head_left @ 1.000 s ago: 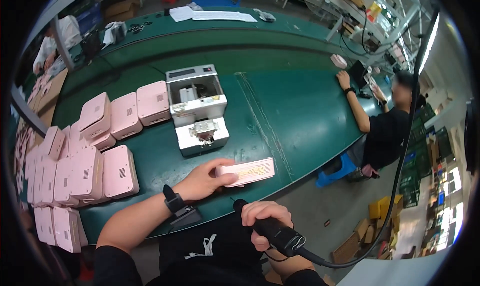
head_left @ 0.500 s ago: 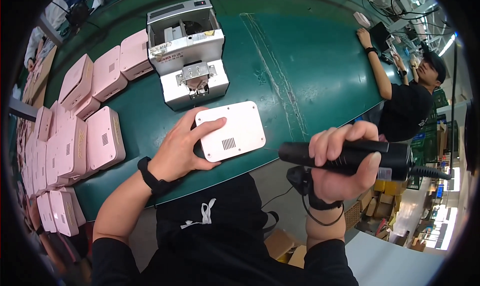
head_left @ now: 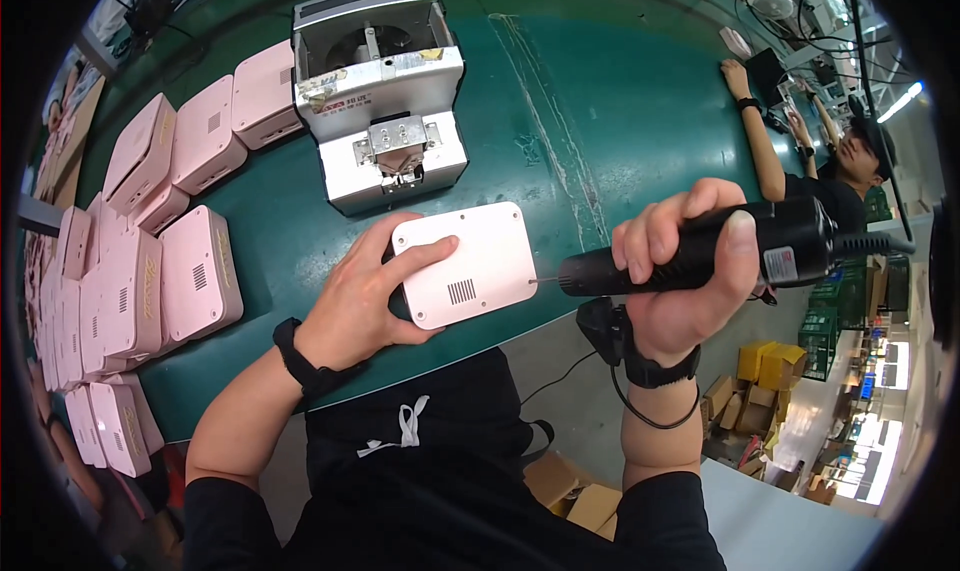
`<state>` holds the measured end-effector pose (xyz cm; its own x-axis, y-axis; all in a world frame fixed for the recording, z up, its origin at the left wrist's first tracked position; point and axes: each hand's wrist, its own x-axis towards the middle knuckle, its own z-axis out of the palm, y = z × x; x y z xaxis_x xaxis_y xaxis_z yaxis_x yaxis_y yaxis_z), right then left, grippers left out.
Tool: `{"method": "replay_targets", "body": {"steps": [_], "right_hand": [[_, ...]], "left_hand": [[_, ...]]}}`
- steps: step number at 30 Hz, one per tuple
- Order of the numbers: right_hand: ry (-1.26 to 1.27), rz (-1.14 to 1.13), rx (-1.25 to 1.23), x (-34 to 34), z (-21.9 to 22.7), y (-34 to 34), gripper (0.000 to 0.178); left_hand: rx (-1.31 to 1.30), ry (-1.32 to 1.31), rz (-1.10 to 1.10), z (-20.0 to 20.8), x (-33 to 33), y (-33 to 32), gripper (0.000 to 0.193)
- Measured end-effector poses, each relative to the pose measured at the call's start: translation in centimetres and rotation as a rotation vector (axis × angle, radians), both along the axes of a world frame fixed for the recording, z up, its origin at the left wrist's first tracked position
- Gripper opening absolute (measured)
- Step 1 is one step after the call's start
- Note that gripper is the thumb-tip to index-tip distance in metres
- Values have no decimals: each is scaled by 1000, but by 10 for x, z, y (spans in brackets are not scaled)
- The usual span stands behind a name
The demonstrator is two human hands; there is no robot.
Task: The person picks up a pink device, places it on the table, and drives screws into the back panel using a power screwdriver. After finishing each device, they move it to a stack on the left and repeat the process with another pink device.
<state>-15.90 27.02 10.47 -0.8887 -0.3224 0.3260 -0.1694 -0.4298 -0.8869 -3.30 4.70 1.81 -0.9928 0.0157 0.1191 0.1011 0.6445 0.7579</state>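
1. In the head view, the left hand (head_left: 345,296) grips a pale pink, flat plastic box with rounded corners (head_left: 485,246); its index finger lies across the face, which has a slotted vent.
2. This box is at the near edge of the smooth green table (head_left: 650,141), in front of the grey-white metal machine (head_left: 385,111).
3. The right hand (head_left: 690,271) is closed around a black cylindrical power screwdriver with a cable (head_left: 800,221), held almost level.
4. The thin bit of the screwdriver points at the lower right corner hole of the box; whether it touches there, I cannot tell.
5. On the left, more pink boxes (head_left: 205,271) stand grouped together; on the right, a co-worker in black (head_left: 830,193) sits beside the table.
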Motion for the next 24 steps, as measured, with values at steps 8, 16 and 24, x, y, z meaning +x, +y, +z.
{"method": "replay_targets", "body": {"steps": [8, 16, 24], "right_hand": [[55, 58, 68, 2, -2, -11, 35], [2, 94, -400, -8, 67, 27, 46], [101, -32, -306, 63, 30, 72, 47]], "left_hand": [[5, 25, 6, -1, 2, -3, 83], [282, -111, 6, 3, -4, -3, 72], [837, -586, -66, 11, -35, 3, 61]]}}
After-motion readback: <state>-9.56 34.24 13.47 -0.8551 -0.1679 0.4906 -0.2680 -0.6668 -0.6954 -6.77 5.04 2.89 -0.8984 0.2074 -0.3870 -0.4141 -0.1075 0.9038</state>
